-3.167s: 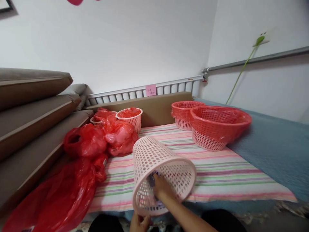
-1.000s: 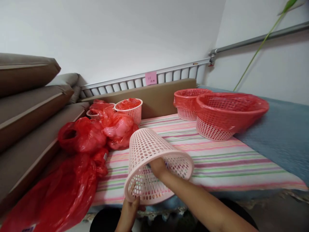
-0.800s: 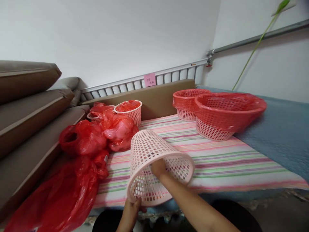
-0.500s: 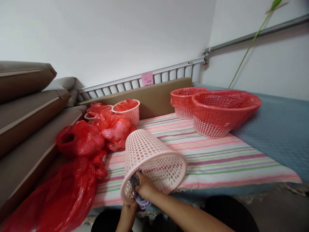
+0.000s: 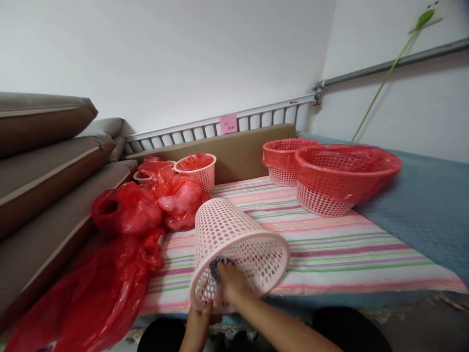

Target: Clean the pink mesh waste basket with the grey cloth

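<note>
A pale pink perforated plastic basket lies tipped on its side, its mouth facing me. My left hand grips the rim at the lower left, fingers partly behind the mesh. Inside the mouth, my right hand is closed on a bunched grey-purple cloth pressed against the inner wall. The basket rests on a striped cloth in pink, green, purple and white.
Two baskets lined with red bags, a smaller one and a larger one, stand at the right. Red plastic bags heap at the left beside stacked cushions. Behind them is another lined basket. A radiator runs along the wall.
My right hand has moved the cloth deeper into the basket, so its end no longer hangs below the rim. My left hand stays on the rim. The view has shifted slightly.
</note>
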The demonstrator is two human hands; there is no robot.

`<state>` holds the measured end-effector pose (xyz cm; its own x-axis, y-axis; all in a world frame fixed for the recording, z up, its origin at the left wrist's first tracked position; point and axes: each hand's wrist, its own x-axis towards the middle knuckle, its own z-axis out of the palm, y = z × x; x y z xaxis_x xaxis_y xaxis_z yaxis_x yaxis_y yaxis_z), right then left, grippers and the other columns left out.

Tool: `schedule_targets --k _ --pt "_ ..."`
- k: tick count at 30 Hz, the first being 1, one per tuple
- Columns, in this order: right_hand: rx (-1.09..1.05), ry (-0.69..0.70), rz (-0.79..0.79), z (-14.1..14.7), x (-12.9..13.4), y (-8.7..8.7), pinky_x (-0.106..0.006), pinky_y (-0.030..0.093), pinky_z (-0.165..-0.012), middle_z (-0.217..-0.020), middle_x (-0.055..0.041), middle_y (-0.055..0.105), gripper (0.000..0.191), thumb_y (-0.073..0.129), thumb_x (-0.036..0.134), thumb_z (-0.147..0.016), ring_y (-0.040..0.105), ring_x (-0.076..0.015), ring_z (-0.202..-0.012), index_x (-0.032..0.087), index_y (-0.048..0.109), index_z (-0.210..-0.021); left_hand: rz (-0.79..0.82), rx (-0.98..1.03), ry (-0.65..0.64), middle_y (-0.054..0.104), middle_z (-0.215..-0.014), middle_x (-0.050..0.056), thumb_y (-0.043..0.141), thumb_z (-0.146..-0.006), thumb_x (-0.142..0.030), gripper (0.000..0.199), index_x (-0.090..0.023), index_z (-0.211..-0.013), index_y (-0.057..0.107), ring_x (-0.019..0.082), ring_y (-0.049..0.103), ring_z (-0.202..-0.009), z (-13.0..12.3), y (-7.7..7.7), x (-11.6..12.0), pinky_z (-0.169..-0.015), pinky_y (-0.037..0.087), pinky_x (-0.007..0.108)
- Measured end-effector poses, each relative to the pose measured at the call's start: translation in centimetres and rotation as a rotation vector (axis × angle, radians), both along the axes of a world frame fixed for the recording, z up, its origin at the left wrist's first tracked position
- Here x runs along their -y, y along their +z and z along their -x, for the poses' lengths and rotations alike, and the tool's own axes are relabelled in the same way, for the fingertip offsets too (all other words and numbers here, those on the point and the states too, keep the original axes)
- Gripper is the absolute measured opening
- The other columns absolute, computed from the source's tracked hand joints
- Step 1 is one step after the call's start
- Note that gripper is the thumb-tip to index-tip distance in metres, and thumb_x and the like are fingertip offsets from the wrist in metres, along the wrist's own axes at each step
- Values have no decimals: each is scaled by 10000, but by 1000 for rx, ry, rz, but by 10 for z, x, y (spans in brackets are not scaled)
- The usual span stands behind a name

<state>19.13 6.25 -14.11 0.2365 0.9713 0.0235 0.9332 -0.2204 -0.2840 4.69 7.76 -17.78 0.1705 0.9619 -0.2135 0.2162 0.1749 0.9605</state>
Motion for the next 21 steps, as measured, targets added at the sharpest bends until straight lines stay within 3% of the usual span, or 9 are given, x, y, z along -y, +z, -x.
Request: schedule_targets --k 3,5,10,13,16,21 --pt "-178 -8 -87 31 16 -15 -277 402 -688 -968 -76 629 381 553 199 -743 596 -217 -861 219 545 -1123 -63 -26 74 712 -985 164 775 -510 -309 529 -126 -994 663 363 568 -1119 0 -3 -3 -915 503 388" --pt "-162 67 -113 33 25 -21 -283 402 -694 -999 -76 621 370 569 227 -742 591 -221 -864 238 555 -1112 -97 -9 63 692 -1060 156 756 -536 -346 544 -120 -1020 655 352 535 -1167 6 -3 2 -931 493 359" --pt "146 297 -120 -10 34 -19 -320 388 -703 -938 -74 623 186 502 206 -828 557 -245 -883 252 632 -953 -37 -3 -24 675 -1069 179 645 -664 -429 748 -49 -1285 473 310 674 -908 15 6 17 -653 573 312" --pt "248 149 -58 -43 26 -5 -323 377 -683 -910 -82 620 196 506 158 -816 552 -241 -858 251 639 -927 -2 -56 -62 700 -990 156 662 -672 -415 768 -67 -1317 433 244 696 -669 12 16 16 -504 546 271" --pt "269 -58 -5 -63 19 5 -322 361 -648 -889 -102 609 260 454 105 -821 553 -234 -803 238 632 -958 24 -100 -82 723 -737 74 653 -704 -370 706 -82 -1308 430 205 664 -504 7 21 13 -451 525 261" --pt "229 -82 -85 -62 28 -6 -368 339 -772 -931 -96 589 274 435 148 -856 524 -251 -888 258 630 -1014 122 9 -121 716 -646 68 717 -648 -436 777 -66 -1274 441 242 691 -573 4 3 19 -483 523 271"
